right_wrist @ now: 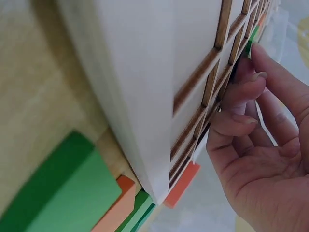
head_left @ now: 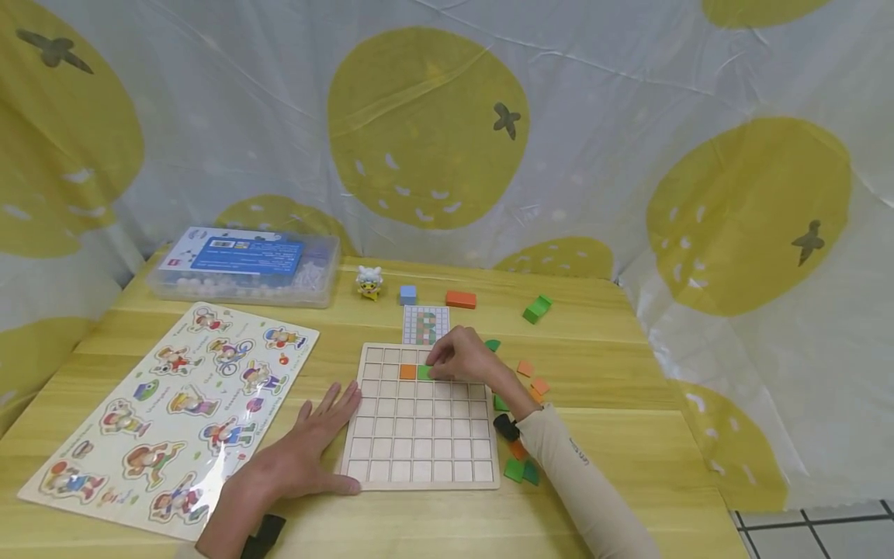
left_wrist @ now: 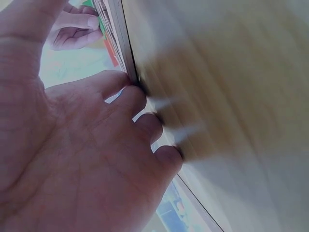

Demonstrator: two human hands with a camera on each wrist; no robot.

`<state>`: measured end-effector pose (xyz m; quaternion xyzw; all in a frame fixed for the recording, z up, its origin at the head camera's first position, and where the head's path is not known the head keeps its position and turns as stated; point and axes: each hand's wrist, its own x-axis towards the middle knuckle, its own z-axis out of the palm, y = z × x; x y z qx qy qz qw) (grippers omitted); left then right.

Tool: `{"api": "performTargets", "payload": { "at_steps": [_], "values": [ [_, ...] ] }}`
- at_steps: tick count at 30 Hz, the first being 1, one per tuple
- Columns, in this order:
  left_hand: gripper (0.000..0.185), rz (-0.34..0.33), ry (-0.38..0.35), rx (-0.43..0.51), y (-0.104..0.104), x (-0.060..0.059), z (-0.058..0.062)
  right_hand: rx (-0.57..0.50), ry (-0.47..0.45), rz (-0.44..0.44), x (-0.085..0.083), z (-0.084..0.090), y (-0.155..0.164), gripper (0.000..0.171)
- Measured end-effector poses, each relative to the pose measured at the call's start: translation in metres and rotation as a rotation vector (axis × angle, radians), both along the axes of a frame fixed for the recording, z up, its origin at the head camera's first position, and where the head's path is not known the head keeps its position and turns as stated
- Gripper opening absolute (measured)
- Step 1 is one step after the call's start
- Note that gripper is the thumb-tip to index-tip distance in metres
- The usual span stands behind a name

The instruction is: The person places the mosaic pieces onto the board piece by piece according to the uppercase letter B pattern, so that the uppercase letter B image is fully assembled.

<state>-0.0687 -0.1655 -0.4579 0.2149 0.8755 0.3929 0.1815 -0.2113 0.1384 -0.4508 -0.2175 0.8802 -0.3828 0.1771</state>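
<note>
Your right hand (head_left: 461,355) has its bent fingertips at the green tile (head_left: 423,373), which lies in the gridded board (head_left: 405,428) beside the orange tile (head_left: 408,372); whether you pinch or merely press it, you cannot tell from these views. If the tile sits askew on a grid ridge, pushing harder may jam or flip it, and a sideways nudge could unseat its orange neighbour. Your left hand (head_left: 307,454), fingers spread and gripping nothing, touches the board's near side; should that contact ease, the board may slide. Loose orange pieces (head_left: 525,369) beside your right wrist could scatter if your sleeve (head_left: 580,473) sweeps outward.
</note>
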Motion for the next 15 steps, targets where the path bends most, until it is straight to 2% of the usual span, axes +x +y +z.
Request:
{"api": "performTargets", "payload": {
  "at_steps": [5, 9, 15],
  "values": [
    [0.131, 0.000, 0.012, 0.004, 0.001, 0.000, 0.000, -0.007, 0.020, 0.065, -0.001, 0.003, 0.006, 0.009],
    [0.130, -0.002, 0.017, 0.006, 0.002, 0.001, -0.001, -0.009, 0.075, 0.101, -0.005, 0.011, 0.025, 0.012],
    [0.131, -0.002, 0.020, -0.004, 0.002, 0.000, -0.001, 0.001, 0.169, 0.018, -0.014, 0.019, 0.070, 0.018]
  ]
}}
